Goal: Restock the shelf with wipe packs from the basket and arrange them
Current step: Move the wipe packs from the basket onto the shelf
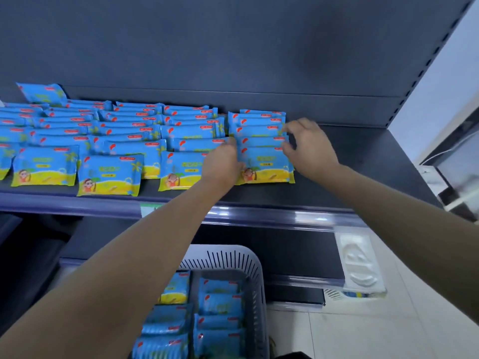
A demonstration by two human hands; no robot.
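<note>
Rightmost row of packs (261,143) sits on the shelf (350,161), the front pack (267,167) leaning upright near the edge, more rows of packs to its left. We judge the step as squaring this row. To do it well we press both sides evenly and line the front pack up with the neighbouring fronts without toppling it. Left hand (223,159) rests on the row's left edge, fingers curled against the packs, not clamped on one. Right hand (308,146) is at the right edge, fingers (287,129) bent and slightly apart, tips touching pack edges; motion blur hides any real grip. Basket (248,265) below holds more packs.
</note>
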